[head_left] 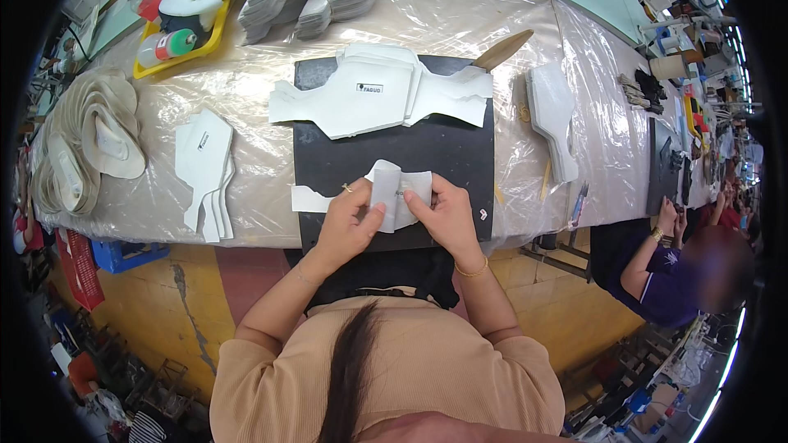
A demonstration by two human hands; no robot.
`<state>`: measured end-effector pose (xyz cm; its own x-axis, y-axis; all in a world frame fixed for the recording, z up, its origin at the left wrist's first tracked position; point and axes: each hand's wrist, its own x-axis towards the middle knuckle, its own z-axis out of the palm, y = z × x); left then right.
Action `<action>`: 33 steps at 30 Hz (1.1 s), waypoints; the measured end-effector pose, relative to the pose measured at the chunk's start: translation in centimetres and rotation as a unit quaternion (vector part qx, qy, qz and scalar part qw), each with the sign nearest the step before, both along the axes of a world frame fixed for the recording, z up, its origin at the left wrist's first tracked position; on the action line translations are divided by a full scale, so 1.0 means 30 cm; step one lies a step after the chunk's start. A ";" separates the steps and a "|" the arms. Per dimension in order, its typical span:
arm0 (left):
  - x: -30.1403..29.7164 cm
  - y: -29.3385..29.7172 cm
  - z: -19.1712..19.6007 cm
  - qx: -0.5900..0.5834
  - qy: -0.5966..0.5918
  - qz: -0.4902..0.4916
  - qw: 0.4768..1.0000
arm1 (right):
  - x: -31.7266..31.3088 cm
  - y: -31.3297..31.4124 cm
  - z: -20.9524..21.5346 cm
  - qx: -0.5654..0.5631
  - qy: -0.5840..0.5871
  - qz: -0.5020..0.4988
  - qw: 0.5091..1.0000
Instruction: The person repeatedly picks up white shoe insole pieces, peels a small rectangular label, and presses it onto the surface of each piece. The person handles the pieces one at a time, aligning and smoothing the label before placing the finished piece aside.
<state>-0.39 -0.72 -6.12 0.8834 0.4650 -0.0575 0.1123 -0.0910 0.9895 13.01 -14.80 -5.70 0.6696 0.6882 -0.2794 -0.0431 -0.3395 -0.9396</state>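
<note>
A yellow plastic tray [146, 71] sits at the far left of a plastic-covered surface [254, 139], holding a clear bottle with a green top [166, 47], white lumpy material [197, 4] and a red item [150, 6] too partly hidden to identify. Below the surface's left edge stand a red plastic crate [80, 271] and a blue plastic crate [131, 256], their contents indistinct. The glossy, wrinkled sheeting throws back bright glare around a flat black mat [316, 156], where a fanned stack of off-white cut panels [369, 102], thin, matte and winged in outline, lies across the far half, a wooden blade-shaped tool [505, 50] jutting out beside its right end. Similar cut pieces form a smaller left stack [201, 152] and a narrow right stack [550, 119]; beyond the left stack, rounded, sole-like beige pieces [113, 143] overlap in a loose heap. At center, a folded off-white panel [386, 193] is held up over the near part of the mat between a person's two bare hands. The left hand [349, 217], wearing a ring, pinches its left portion with fingers curled and thumb pressed forward; the right hand [443, 212], a bracelet at its wrist, grips the opposite side, thumb laid flat on the near face and the other fingers bent behind.
</note>
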 end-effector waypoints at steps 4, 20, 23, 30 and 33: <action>-0.021 0.019 -0.038 -0.033 -0.005 0.050 0.998 | 0.018 0.002 -0.012 -0.058 -0.010 0.026 0.998; -0.212 0.131 -0.052 -0.210 0.033 0.145 0.966 | 0.068 -0.013 -0.053 -0.110 -0.003 0.048 0.993; -0.250 0.164 -0.048 -0.277 -0.014 0.232 0.932 | 0.080 -0.010 -0.034 -0.043 -0.027 -0.033 0.998; -0.222 0.105 0.023 -0.170 0.002 0.157 0.973 | 0.122 -0.009 0.058 -0.141 -0.111 -0.010 0.984; -0.162 0.045 0.053 -0.044 -0.022 0.081 0.996 | 0.093 -0.009 0.089 -0.062 -0.373 -0.091 0.921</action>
<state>-5.26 0.63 -4.54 0.8004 0.5958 -0.0662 0.0742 0.0111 0.9972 15.81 -15.06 -3.03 0.8083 0.5396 0.2354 0.5316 -0.4971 -0.6858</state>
